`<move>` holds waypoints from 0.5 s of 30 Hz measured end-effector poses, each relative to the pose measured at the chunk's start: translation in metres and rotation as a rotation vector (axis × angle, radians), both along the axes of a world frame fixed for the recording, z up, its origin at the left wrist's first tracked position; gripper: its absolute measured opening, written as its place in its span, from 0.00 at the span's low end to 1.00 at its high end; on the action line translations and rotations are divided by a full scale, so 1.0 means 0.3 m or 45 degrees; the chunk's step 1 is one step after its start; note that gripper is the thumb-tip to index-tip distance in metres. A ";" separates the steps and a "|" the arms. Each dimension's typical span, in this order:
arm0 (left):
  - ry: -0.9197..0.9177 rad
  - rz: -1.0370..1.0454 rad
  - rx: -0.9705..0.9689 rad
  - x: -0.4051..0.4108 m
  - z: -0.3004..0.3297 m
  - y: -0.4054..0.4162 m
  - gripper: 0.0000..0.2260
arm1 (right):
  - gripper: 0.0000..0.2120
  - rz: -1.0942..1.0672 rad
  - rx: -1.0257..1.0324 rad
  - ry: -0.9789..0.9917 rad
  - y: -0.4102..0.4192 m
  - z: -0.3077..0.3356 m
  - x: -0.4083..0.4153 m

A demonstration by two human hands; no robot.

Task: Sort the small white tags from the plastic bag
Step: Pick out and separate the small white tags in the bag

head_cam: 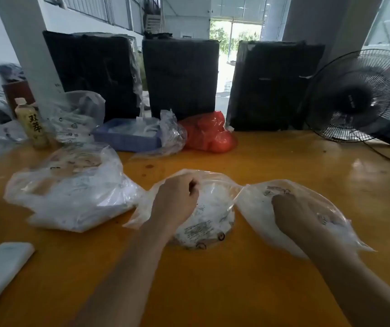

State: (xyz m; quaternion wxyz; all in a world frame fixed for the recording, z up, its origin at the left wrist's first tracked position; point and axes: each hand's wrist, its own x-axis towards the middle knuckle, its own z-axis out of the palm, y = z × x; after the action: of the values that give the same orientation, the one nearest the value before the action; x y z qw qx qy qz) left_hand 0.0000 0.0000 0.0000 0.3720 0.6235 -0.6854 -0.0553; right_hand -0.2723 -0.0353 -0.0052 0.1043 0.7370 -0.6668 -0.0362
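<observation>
The bag on the tabletop, just right of the bigger bag, is pinched at its rim by the left hand while the right hand is buried inside, grip can't be told, so tags could easily get spilled if the thin film is tugged too hard.

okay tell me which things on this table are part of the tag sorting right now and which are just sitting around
Part of the job:
clear bag, white tags inside it
left hand, pinching the bag's plastic
right hand, inside the bag

Lying about:
second clear bag
red bag
blue tray
bottle
fan
three black packages
</observation>
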 end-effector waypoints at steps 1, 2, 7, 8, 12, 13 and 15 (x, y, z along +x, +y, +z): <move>-0.069 -0.023 0.036 0.014 -0.016 -0.010 0.04 | 0.13 -0.043 0.049 0.046 -0.011 -0.009 0.004; -0.093 -0.020 0.105 0.026 -0.031 -0.018 0.04 | 0.13 -0.083 0.055 -0.037 -0.019 -0.013 0.007; -0.148 -0.049 0.261 0.041 -0.148 -0.018 0.02 | 0.17 -0.142 0.005 -0.071 -0.046 -0.019 0.008; -0.150 -0.057 0.257 0.037 -0.156 -0.008 0.01 | 0.17 -0.134 -0.040 -0.107 -0.050 -0.016 0.002; -0.163 -0.235 0.312 0.006 -0.182 0.048 0.10 | 0.16 -0.090 -0.093 -0.137 -0.011 0.012 0.009; -0.183 -0.275 0.318 -0.006 -0.182 0.062 0.15 | 0.15 -0.056 -0.113 -0.148 -0.001 0.009 0.012; -0.226 -0.341 0.340 -0.033 -0.179 0.082 0.25 | 0.13 0.020 -0.217 -0.285 0.021 0.013 0.031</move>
State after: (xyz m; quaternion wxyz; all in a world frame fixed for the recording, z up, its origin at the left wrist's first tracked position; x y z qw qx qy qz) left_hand -0.0100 0.0247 -0.0538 0.2135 0.5730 -0.7789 -0.1393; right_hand -0.2630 -0.0290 -0.0012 0.0917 0.7302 -0.6691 0.1039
